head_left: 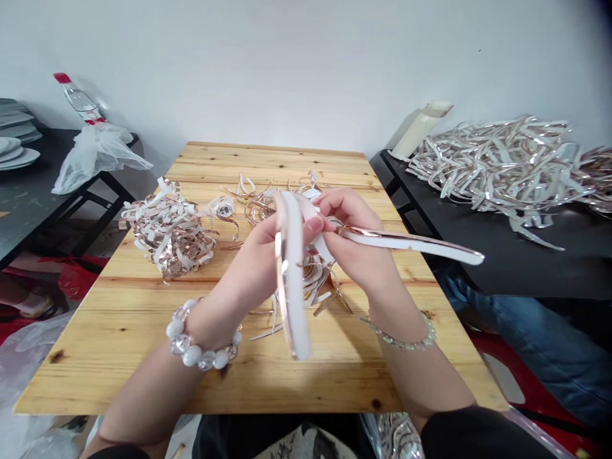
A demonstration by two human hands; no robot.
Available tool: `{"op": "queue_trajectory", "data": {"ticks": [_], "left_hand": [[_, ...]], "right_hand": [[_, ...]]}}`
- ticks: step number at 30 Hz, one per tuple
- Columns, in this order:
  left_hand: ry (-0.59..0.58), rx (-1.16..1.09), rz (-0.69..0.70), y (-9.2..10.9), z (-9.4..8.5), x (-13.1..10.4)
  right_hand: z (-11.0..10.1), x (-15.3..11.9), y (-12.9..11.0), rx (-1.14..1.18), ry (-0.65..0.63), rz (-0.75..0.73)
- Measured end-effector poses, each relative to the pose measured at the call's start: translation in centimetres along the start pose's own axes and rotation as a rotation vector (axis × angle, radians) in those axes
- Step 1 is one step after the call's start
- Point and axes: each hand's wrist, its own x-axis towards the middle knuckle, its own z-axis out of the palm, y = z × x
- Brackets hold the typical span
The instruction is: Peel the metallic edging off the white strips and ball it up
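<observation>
My left hand [255,258] is closed in a pinch on a curved white strip [297,287] with a shiny rose-gold edge, which hangs down toward me. My right hand [356,236] pinches close by, its fingers almost touching the left thumb. Out to the right from it extends another strip length [415,245], white below and rose-gold on top. I cannot tell whether both lengths are one piece; the fingers cover where they meet. Beneath the hands lie loose curved strips [313,277] on the wooden table [134,376], partly hidden.
A tangled heap of short foil pieces [172,236] sits left on the table, beside a small roll [222,206]. The right black table [549,268] bears a big strip pile [507,162]. On the left are a bottle [79,99], a plastic bag [95,156] and white discs [16,155].
</observation>
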Motion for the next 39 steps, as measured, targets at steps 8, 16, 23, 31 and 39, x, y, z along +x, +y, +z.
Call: {"op": "queue_trajectory", "data": {"ticks": [8, 16, 23, 31, 39], "left_hand": [[0.057, 0.313, 0.030, -0.3, -1.8, 0.8], [-0.009, 0.798, -0.029, 0.2, -0.7, 0.5], [0.031, 1.110, -0.038, 1.5, -2.8, 0.4], [0.755, 1.277, 0.165, 6.7, -5.4, -1.3], [0.548, 1.817, -0.267, 7.1, -11.9, -0.8]], "right_hand": [[-1.2, 0.2, -0.1, -0.004, -0.367, -0.027], [-2.5, 0.4, -0.2, 0.106, -0.254, 0.066], [-2.9, 0.8, -0.2, 0.359, 0.138, 0.124], [-2.7, 1.2, 1.6, 0.348, -0.017, 0.216], [-0.4, 0.9, 4.3, 0.036, -0.404, 0.460]]}}
